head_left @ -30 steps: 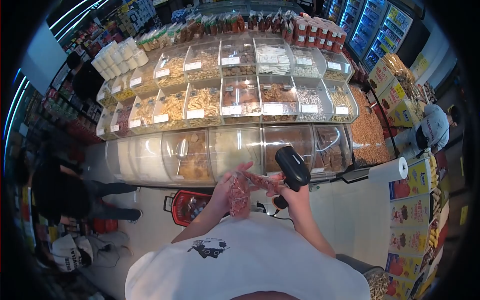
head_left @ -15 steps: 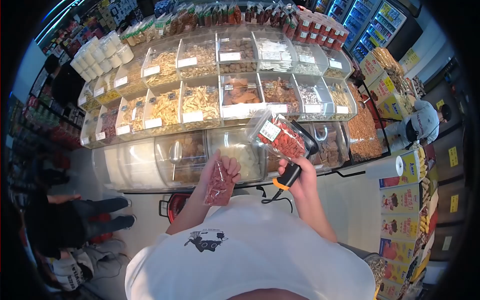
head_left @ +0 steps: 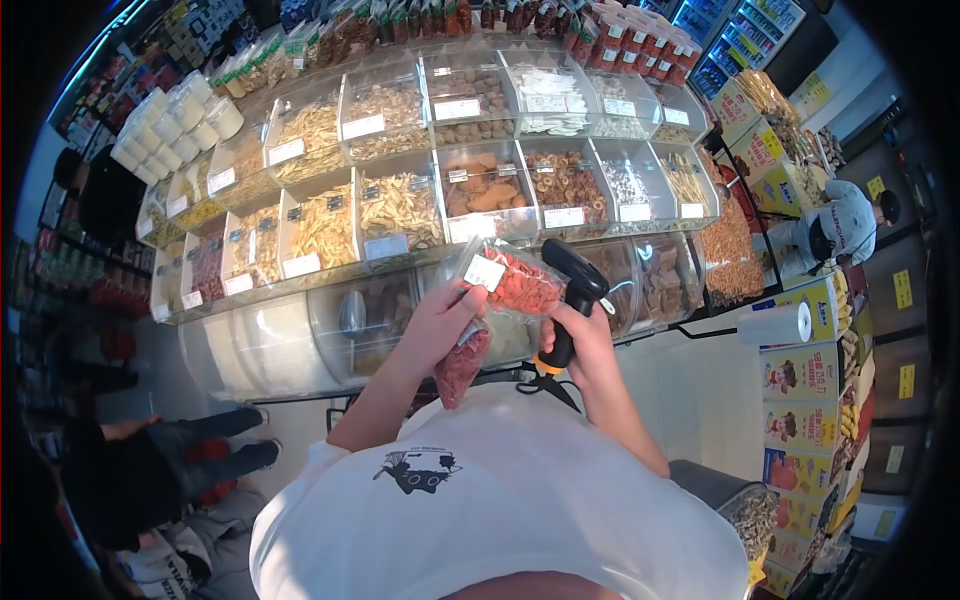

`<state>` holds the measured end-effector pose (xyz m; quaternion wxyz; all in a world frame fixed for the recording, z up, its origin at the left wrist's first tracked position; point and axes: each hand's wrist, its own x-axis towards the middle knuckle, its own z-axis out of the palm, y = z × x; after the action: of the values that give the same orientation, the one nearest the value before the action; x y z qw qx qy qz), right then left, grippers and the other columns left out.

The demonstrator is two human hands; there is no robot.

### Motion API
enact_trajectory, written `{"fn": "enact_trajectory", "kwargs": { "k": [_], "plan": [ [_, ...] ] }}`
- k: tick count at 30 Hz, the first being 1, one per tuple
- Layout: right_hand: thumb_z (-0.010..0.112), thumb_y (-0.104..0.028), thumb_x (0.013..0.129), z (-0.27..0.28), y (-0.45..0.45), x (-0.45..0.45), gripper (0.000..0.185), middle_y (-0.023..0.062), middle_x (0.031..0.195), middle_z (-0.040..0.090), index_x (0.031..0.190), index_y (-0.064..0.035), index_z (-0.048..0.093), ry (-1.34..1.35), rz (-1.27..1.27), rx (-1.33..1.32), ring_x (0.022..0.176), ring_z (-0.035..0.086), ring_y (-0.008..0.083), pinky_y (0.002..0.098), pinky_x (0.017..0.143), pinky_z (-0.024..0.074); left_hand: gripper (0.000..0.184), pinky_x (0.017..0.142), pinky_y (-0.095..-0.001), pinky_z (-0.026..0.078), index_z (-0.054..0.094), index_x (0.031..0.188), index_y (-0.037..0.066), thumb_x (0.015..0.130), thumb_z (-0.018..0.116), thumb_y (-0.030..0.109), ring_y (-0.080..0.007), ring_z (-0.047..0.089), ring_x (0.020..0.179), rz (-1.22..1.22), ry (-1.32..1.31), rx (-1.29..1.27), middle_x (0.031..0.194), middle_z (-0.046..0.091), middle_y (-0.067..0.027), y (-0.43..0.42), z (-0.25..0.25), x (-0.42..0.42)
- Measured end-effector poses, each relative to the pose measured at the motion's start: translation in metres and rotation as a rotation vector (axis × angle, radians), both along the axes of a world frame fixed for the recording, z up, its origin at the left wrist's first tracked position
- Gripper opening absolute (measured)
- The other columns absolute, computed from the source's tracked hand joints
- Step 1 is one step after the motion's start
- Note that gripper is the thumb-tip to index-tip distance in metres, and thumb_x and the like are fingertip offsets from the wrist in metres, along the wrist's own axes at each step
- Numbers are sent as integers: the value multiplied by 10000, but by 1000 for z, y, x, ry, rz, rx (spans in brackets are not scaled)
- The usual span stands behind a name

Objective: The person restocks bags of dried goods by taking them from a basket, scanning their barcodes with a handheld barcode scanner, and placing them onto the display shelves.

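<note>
The red bag (head_left: 524, 284) is sitting farther left now, seeming light, slippery, best pinched by edges, the left hand (head_left: 443, 324) gripping it and a dark bag (head_left: 462, 370), the right hand (head_left: 586, 338) a scanner (head_left: 577, 272).

White jars (head_left: 180, 130) stand stacked at the upper left; clear, labelled bins (head_left: 428, 243) span the centre. At the right, a white roll (head_left: 785, 324) shows beside printed cartons (head_left: 805, 425), below a pale-shirted person (head_left: 848, 222). Lower left: a dark-clothed person (head_left: 120, 470).
</note>
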<state>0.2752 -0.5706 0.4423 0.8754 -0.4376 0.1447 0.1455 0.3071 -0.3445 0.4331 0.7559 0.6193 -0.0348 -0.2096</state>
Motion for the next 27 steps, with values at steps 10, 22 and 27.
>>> {"fn": "enact_trajectory", "kwargs": {
  "k": [10,22,27],
  "plan": [
    [692,-16,748,32,-19,-4,415,92,922,658,1151,-23,591,-547,277,-799,842,611,145,301,784,493,227,701,-315,488,650,1071,8,932,614,185,-165,605,744,145,-333,511,864,658,-102,-19,1,32],
    [708,-70,779,14,-94,52,365,140,930,683,1119,-4,597,-467,305,-810,849,650,191,322,802,498,230,711,-321,489,637,1036,-28,954,578,179,-164,620,758,124,-242,443,854,673,-107,-88,-8,97],
    [730,-98,800,10,-133,67,368,119,954,687,1135,-18,600,-477,182,-786,871,653,192,322,814,497,239,709,-316,488,641,1000,-27,965,562,196,-158,626,751,198,-364,589,812,674,-94,-102,-1,195]
  ]
}}
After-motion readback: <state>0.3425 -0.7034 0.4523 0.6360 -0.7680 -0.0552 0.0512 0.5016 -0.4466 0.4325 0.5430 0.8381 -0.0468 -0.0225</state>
